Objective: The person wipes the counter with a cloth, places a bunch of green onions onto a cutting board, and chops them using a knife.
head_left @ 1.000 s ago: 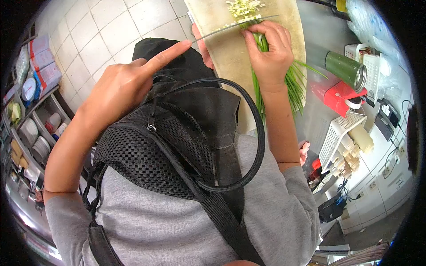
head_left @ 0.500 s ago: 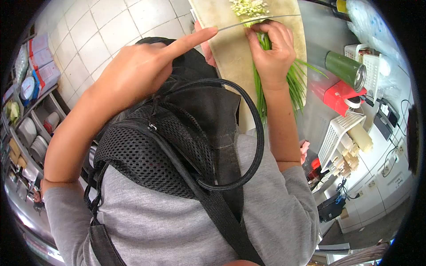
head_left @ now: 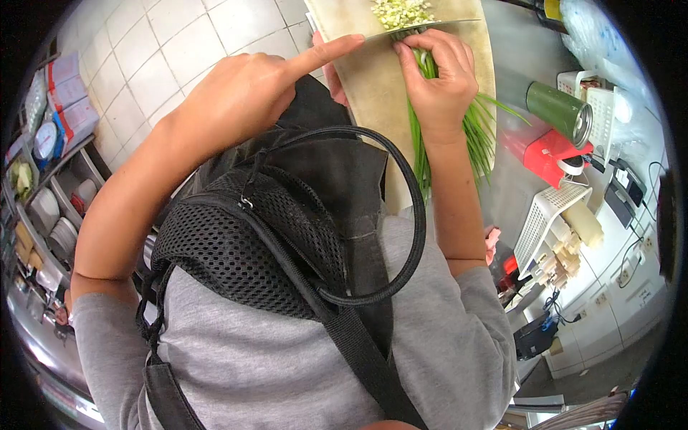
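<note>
Moved since the earlier frame: left hand (head_left: 251, 93), with knife (head_left: 430, 26), farther in over the chopping board (head_left: 365, 86). Left: index finger straight, tip at the blade's near end; other fingers folded, gripping the handle, which is hidden. Right hand (head_left: 444, 82): fingers curled, pinching green onions (head_left: 479, 136) just beside the blade. Green onions: one bunch, on the board, some leaves over its right edge. Chopped pieces (head_left: 401, 12): one pile, beyond the blade. Green canister (head_left: 555, 111): one, right of the board.
</note>
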The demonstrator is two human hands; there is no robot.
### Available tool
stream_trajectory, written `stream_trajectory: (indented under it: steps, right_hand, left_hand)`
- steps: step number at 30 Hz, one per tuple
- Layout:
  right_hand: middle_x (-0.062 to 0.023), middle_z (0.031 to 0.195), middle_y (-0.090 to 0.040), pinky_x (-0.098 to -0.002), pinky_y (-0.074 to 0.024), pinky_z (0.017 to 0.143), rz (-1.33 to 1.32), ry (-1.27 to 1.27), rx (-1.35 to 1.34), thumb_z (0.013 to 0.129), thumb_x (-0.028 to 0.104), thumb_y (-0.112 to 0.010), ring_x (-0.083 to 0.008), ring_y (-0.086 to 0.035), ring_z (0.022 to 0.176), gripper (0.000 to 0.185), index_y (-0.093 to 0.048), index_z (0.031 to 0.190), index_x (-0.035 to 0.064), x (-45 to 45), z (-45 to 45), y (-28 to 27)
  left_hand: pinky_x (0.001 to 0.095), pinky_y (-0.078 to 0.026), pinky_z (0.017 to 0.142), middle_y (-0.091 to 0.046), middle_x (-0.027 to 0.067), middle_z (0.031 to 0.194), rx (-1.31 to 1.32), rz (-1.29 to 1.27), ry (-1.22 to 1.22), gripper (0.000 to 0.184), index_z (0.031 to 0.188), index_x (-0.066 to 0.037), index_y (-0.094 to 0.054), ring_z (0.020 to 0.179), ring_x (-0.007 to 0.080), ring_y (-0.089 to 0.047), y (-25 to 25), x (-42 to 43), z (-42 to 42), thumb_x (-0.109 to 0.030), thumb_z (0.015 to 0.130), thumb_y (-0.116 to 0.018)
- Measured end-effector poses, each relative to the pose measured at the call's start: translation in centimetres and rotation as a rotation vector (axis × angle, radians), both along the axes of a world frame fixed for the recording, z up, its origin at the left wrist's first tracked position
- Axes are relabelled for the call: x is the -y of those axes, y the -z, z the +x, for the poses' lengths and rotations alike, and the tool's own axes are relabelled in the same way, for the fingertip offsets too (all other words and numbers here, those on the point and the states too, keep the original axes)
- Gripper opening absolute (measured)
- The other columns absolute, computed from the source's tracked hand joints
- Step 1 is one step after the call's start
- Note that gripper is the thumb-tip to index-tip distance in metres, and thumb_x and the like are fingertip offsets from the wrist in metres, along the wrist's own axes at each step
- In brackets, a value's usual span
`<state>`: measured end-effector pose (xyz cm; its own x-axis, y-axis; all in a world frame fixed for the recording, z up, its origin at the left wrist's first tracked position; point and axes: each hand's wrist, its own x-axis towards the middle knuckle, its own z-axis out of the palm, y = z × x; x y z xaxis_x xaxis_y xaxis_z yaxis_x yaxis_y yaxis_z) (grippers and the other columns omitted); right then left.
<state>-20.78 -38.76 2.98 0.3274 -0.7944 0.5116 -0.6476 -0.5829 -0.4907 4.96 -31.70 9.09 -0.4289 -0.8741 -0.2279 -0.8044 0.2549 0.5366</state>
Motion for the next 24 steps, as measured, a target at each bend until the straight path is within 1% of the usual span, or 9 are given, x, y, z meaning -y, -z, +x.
stream_trajectory:
  steps: [3,6,9,12,15,19,24]
  right_hand:
    - [-0.0071,0.09,-0.07,-0.039,-0.0522,0.082,-0.013,-0.001,-0.002,0.07,0.007,-0.083,-0.0289,-0.065,0.091,0.017,-0.071,0.081,0.0089,0.0,0.2,-0.1]
    - [-0.0068,0.089,-0.069,-0.0395,-0.052,0.081,-0.02,0.0,-0.016,0.07,0.008,-0.083,-0.0288,-0.064,0.09,0.016,-0.07,0.08,0.0086,0.0,0.1,-0.3]
    - [-0.0073,0.091,-0.068,-0.0397,-0.0517,0.08,-0.027,-0.001,-0.027,0.07,0.007,-0.084,-0.0289,-0.063,0.089,0.018,-0.07,0.081,0.0084,0.0,0.0,-0.1]
    - [-0.0086,0.093,-0.066,-0.0396,-0.0515,0.08,-0.016,0.015,0.02,0.068,0.006,-0.084,-0.0292,-0.063,0.089,0.022,-0.069,0.084,0.008,-0.1,0.2,0.0]
    - [-0.0097,0.095,-0.064,-0.0397,-0.0515,0.08,-0.026,0.033,0.071,0.067,0.005,-0.085,-0.0298,-0.063,0.089,0.027,-0.067,0.086,0.0073,-0.4,0.5,-1.0]
    - [-0.0094,0.094,-0.064,-0.04,-0.0517,0.079,0.025,0.021,0.019,0.066,0.004,-0.086,-0.0304,-0.062,0.089,0.028,-0.067,0.086,0.0062,-0.6,-0.1,-0.6]
    - [-0.0094,0.094,-0.066,-0.0397,-0.0525,0.078,0.031,0.019,0.028,0.067,0.006,-0.086,-0.03,-0.063,0.089,0.025,-0.068,0.085,0.0064,-0.6,-0.1,-0.4]
  left_hand:
    - [0.0456,-0.051,0.053,-0.061,0.0158,0.061,-0.062,0.019,-0.025,0.089,0.158,-0.035,-0.032,0.054,0.0329,-0.064,-0.5,0.2,0.2,0.001,0.081,-0.056]
    - [0.0461,-0.051,0.054,-0.061,0.0161,0.061,-0.046,0.048,-0.03,0.089,0.158,-0.035,-0.031,0.055,0.0326,-0.064,-2.3,-0.3,0.5,0.002,0.081,-0.055]
    - [0.0458,-0.051,0.054,-0.06,0.0156,0.061,-0.065,0.043,-0.017,0.09,0.159,-0.036,-0.03,0.055,0.0321,-0.063,-2.0,-1.3,1.2,0.003,0.081,-0.055]
    - [0.0451,-0.051,0.054,-0.06,0.0144,0.061,-0.006,0.048,0.006,0.092,0.159,-0.036,-0.029,0.054,0.0314,-0.063,-1.9,-1.6,1.3,0.003,0.08,-0.055]
    - [0.0477,-0.052,0.058,-0.06,0.0161,0.064,-0.01,0.033,-0.004,0.091,0.159,-0.036,-0.031,0.059,0.0342,-0.064,-1.8,-1.6,1.0,0.004,0.082,-0.06]
    - [0.0478,-0.052,0.058,-0.061,0.0155,0.064,0.018,0.075,-0.002,0.091,0.159,-0.036,-0.031,0.059,0.0347,-0.064,-1.9,-1.5,1.0,0.004,0.081,-0.06]
    - [0.0478,-0.052,0.058,-0.062,0.0158,0.065,0.014,0.078,0.01,0.09,0.158,-0.035,-0.032,0.059,0.035,-0.065,-1.8,-1.4,1.3,0.004,0.082,-0.06]
